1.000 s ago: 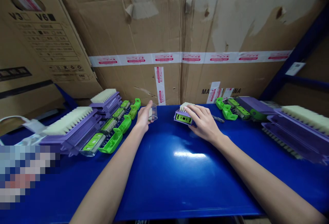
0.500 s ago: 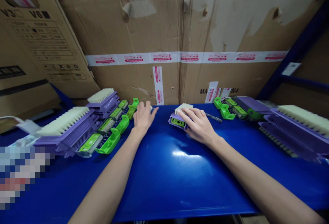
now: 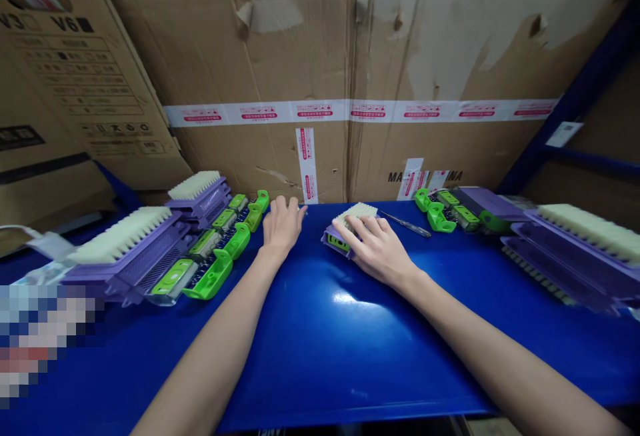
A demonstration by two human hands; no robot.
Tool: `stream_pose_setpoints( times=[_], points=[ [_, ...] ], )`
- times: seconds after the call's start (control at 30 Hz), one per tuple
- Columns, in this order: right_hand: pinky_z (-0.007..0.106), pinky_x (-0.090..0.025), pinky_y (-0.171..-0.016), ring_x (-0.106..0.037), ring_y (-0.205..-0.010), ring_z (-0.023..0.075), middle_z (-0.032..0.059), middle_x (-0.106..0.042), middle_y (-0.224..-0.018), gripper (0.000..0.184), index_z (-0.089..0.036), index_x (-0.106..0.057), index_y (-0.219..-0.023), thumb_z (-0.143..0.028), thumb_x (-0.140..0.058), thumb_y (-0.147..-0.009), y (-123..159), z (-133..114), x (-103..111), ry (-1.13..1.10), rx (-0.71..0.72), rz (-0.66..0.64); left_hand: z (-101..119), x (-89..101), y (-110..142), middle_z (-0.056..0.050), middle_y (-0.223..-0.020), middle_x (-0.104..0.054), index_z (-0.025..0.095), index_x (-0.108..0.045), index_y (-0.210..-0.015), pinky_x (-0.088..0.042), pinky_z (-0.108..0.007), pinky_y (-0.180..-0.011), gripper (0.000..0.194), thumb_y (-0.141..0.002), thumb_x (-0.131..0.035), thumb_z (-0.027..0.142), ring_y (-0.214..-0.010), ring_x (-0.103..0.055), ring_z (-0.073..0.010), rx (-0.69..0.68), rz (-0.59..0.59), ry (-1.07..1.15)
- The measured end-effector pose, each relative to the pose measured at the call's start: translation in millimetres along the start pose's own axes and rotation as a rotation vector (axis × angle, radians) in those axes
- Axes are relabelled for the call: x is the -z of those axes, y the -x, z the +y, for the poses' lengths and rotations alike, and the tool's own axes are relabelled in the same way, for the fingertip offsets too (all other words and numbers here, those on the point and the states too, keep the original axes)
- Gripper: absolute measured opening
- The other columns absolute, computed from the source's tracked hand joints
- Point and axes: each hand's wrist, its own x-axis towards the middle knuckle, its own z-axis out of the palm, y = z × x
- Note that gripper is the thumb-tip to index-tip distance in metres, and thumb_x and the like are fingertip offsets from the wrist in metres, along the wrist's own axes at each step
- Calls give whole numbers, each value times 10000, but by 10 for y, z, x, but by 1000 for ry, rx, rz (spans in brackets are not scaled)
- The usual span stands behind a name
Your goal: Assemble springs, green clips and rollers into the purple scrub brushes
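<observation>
My right hand point(image 3: 381, 249) is wrapped over a purple brush block point(image 3: 338, 241) with cream bristles facing up and a green end piece. The block rests on the blue table, its near end turned toward me. Further left, my left hand point(image 3: 283, 228) is closed near the table's back edge. A small pale thing shows by its thumb, mostly hidden by the fingers, and I cannot make out what it is. Just beyond my right hand lies a thin screwdriver point(image 3: 413, 227) with a clear handle.
Purple brush blocks point(image 3: 123, 239) and bright green caps point(image 3: 213, 276) line the left side. On the right are more green caps point(image 3: 441, 217) and purple brush parts point(image 3: 575, 256). Cardboard point(image 3: 260, 69) walls the back. A white plug point(image 3: 53, 246) with a cable sits far left.
My left thumb has drawn in from spread to beside the fingers. My right hand and the brush block have shifted slightly left, uncovering more of the screwdriver.
</observation>
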Motion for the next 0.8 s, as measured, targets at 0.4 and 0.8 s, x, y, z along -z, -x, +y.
stream_pose_setpoints(
  times=[0.4, 0.8],
  points=[
    [518, -291, -983, -391, -1239, 333, 166, -440, -1400, 888, -188, -338, -1428, -641, -620, -717, -27, 34, 151, -386, -102, -39, 6, -33, 3, -146, -1036, -522, 167, -546, -1084, -455, -337, -702, 402, -958, -249, 408, -982, -508, -279, 6, -14, 15],
    [488, -452, -860, -473, -1018, 292, 142, -521, -1133, 886, -186, -294, -1440, -361, -729, -688, 62, 271, -57, -498, -204, -126, 33, 18, 4, -156, -1054, -560, 142, -555, -1145, -410, -371, -847, 424, -948, -302, 421, -1013, -516, -282, -63, 125, 188]
  ],
)
